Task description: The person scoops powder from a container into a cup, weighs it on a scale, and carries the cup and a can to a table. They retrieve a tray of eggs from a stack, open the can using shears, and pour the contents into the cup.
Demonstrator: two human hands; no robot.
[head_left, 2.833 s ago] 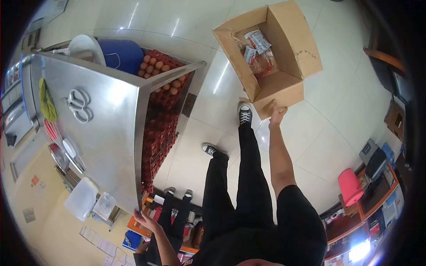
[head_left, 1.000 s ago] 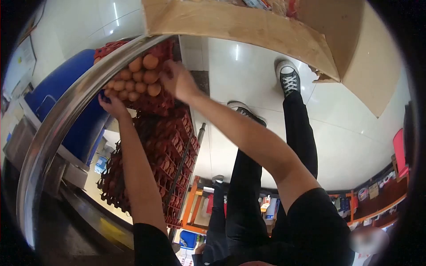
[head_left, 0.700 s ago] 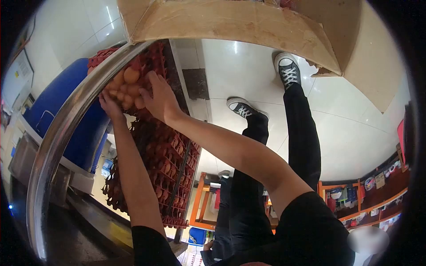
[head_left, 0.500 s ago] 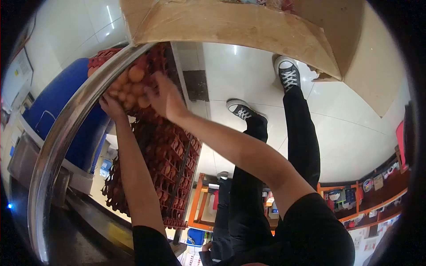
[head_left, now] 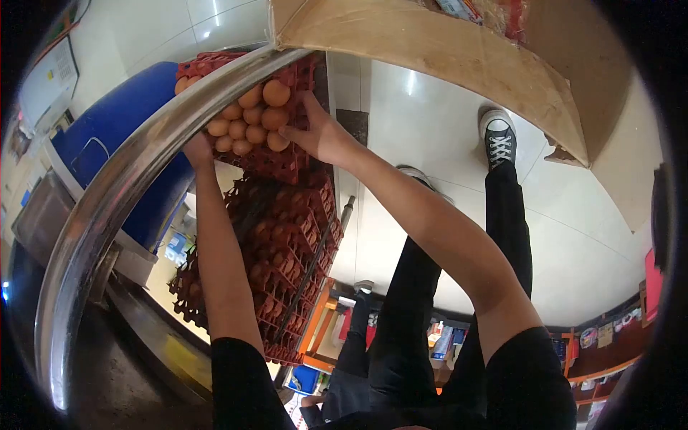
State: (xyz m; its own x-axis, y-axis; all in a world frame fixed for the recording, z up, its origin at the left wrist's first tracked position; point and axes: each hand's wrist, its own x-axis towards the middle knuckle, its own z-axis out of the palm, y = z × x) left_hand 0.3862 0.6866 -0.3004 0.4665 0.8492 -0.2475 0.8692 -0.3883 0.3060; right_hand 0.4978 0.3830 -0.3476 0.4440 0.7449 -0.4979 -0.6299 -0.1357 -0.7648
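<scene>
Brown eggs (head_left: 252, 116) lie in a red egg tray (head_left: 276, 163), seen partly behind a curved metal rail. At the tray's right side is my right hand (head_left: 319, 132), with its thumb and fingers apart around the edge and the thumb by an egg. My left hand (head_left: 198, 149) is at the tray's left side, its fingers largely hidden behind the rail. Below, red trays with eggs (head_left: 276, 265) are stacked in several layers.
The metal rail (head_left: 136, 161) curves across the left. A blue barrel (head_left: 118, 129) stands behind it. An open cardboard box (head_left: 430, 50) is at the top. Shoes (head_left: 499, 140) are on the tiled floor. Another person (head_left: 351, 369) is at the bottom, near an orange shelf (head_left: 320, 333).
The view has shifted, so the tray and rail appear farther right. My right hand has moved from over the eggs to the tray's right edge.
</scene>
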